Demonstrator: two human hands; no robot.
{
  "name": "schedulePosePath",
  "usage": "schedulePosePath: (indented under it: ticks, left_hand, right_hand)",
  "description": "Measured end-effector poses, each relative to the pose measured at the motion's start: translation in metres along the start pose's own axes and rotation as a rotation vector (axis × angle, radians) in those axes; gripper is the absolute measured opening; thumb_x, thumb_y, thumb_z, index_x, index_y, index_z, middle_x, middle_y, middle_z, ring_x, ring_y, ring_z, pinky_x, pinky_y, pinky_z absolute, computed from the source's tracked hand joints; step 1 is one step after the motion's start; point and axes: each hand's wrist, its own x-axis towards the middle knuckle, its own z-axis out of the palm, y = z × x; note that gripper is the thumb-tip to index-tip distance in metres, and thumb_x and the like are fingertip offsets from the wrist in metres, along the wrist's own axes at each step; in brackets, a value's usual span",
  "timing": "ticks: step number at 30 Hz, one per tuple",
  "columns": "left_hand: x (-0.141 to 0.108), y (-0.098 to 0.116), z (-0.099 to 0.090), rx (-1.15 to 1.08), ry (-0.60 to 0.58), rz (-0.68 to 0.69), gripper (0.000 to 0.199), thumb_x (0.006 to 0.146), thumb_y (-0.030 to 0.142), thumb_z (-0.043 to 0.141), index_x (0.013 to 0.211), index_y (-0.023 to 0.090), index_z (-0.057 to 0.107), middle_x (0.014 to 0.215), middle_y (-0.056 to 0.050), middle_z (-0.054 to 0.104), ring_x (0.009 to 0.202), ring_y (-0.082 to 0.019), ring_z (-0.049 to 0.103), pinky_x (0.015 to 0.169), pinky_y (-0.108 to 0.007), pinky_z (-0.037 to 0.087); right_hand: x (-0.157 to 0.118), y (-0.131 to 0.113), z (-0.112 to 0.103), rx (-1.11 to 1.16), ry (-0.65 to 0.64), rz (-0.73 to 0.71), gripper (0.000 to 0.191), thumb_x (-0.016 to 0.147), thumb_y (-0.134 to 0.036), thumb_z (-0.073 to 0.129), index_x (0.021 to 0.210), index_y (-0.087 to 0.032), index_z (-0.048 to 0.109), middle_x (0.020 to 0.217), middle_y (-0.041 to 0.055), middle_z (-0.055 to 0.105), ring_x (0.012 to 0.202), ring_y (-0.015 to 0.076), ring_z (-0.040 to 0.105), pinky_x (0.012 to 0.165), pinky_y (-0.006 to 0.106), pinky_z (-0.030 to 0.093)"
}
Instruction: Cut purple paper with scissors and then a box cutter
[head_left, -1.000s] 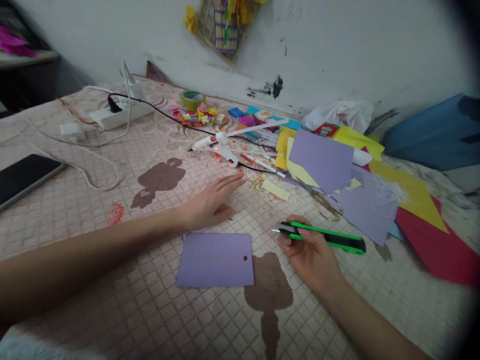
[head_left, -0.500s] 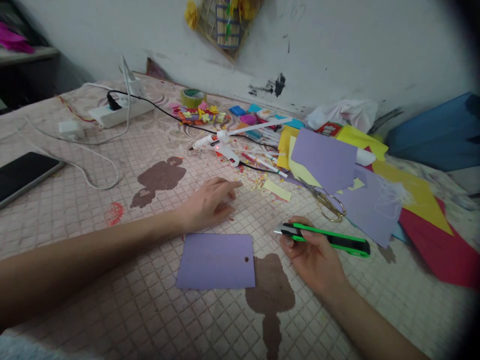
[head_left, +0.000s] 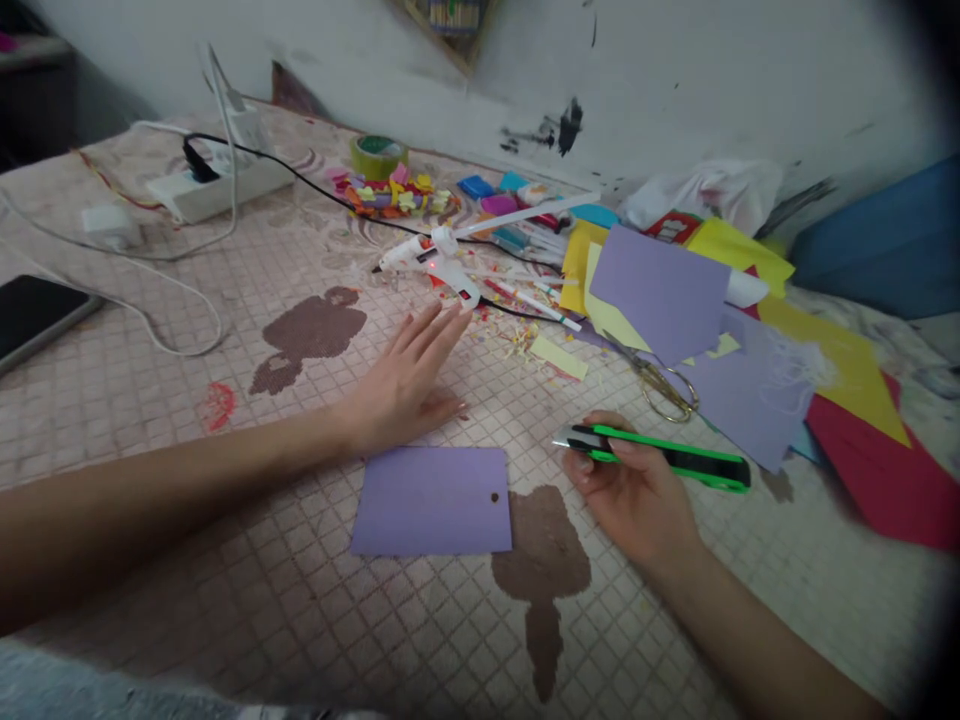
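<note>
Cutter [head_left: 660, 459] clenched in your right hand [head_left: 630, 490], blade pointing left, near the scissors [head_left: 664, 390]; your left hand [head_left: 401, 385] lies open, gripping nothing, just above the lilac card [head_left: 431, 500]. Red packet [head_left: 670, 226] has lettering too small to read.

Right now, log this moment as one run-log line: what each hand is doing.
left hand: open, beside lilac card | right hand: grips green utility knife | nearby: brass scissors

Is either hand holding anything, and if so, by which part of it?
The right hand holds a green utility knife by its handle, blade end free. The left hand holds nothing.
</note>
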Motion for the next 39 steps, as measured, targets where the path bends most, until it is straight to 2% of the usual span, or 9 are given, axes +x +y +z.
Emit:
schedulePosePath:
  ticks: [3,6,10,13,18,22,25,29,39]
  left_hand:
    - [-0.006,0.015,-0.011,-0.024,-0.028,0.004,0.068,0.087,0.037,0.055,0.143,0.020,0.021,0.137,-0.014,0.045,0.128,-0.029,0.041,0.103,-0.047,0.037]
    - [-0.016,0.036,-0.017,-0.016,-0.155,0.057,0.056,0.087,0.046,0.054,0.133,0.018,0.036,0.116,-0.012,0.061,0.107,-0.027,0.057,0.092,-0.045,0.045]
    - [-0.034,0.058,-0.015,-0.004,-0.256,0.101,0.078,0.069,0.061,0.067,0.126,0.013,0.041,0.125,-0.019,0.054,0.116,-0.034,0.050,0.094,-0.049,0.043]
    - [-0.042,0.066,-0.013,0.012,-0.274,0.138,0.079,0.062,0.057,0.074,0.120,0.011,0.045,0.130,-0.022,0.049,0.121,-0.037,0.045,0.096,-0.051,0.042]
    - [-0.043,0.067,-0.011,0.024,-0.261,0.132,0.052,0.076,0.040,0.066,0.116,0.011,0.048,0.125,-0.020,0.054,0.113,-0.034,0.051,0.092,-0.051,0.045]
    - [-0.041,0.065,-0.009,0.042,-0.234,0.154,0.039,0.083,0.034,0.060,0.113,0.012,0.049,0.125,-0.018,0.056,0.113,-0.032,0.053,0.092,-0.048,0.045]
    - [-0.040,0.065,-0.010,0.049,-0.237,0.150,0.045,0.081,0.039,0.062,0.115,0.013,0.048,0.131,-0.017,0.052,0.118,-0.031,0.051,0.094,-0.046,0.045]
    - [-0.038,0.063,-0.014,0.104,-0.257,0.104,0.060,0.073,0.047,0.070,0.114,0.009,0.048,0.135,-0.024,0.045,0.124,-0.037,0.044,0.097,-0.051,0.042]
    - [-0.037,0.062,-0.013,0.020,-0.269,0.085,0.044,0.080,0.035,0.064,0.113,0.011,0.049,0.129,-0.017,0.051,0.121,-0.031,0.045,0.099,-0.048,0.041]
  right_hand:
    - [-0.001,0.000,0.000,-0.021,-0.008,-0.004,0.016,0.067,-0.020,0.062,0.080,-0.022,0.070,0.065,-0.0002,0.063,0.057,0.0099,0.055,0.052,0.021,0.047]
    - [-0.001,0.000,0.000,-0.050,-0.006,0.000,0.016,0.066,-0.020,0.062,0.080,-0.022,0.070,0.065,-0.0008,0.062,0.057,0.0100,0.055,0.051,0.021,0.047]
    - [-0.001,0.000,0.000,-0.086,-0.011,0.005,0.017,0.065,-0.021,0.064,0.080,-0.023,0.070,0.065,-0.0011,0.063,0.056,0.0106,0.056,0.051,0.021,0.047]
    - [-0.002,0.000,0.000,-0.112,-0.030,-0.009,0.016,0.066,-0.021,0.064,0.082,-0.022,0.070,0.066,-0.0005,0.064,0.057,0.0112,0.058,0.051,0.021,0.047]
    - [-0.008,0.004,0.001,-0.180,-0.094,-0.048,0.017,0.069,-0.020,0.066,0.086,-0.023,0.070,0.075,0.0010,0.068,0.062,0.0120,0.061,0.055,0.022,0.049]
    - [-0.013,0.008,0.001,-0.231,-0.125,-0.071,0.017,0.070,-0.021,0.069,0.087,-0.024,0.070,0.084,0.0025,0.070,0.067,0.0131,0.062,0.058,0.023,0.051]
    - [-0.015,0.009,0.001,-0.254,-0.136,-0.078,0.017,0.072,-0.023,0.070,0.089,-0.024,0.070,0.084,0.0024,0.070,0.067,0.0133,0.063,0.058,0.023,0.052]
    - [-0.014,0.009,0.001,-0.254,-0.203,-0.106,0.015,0.075,-0.024,0.069,0.090,-0.025,0.070,0.081,0.0013,0.070,0.063,0.0120,0.064,0.057,0.023,0.053]
    - [-0.013,0.010,0.000,-0.252,-0.217,-0.114,0.016,0.076,-0.023,0.068,0.092,-0.024,0.070,0.086,0.0015,0.070,0.068,0.0102,0.064,0.059,0.019,0.052]
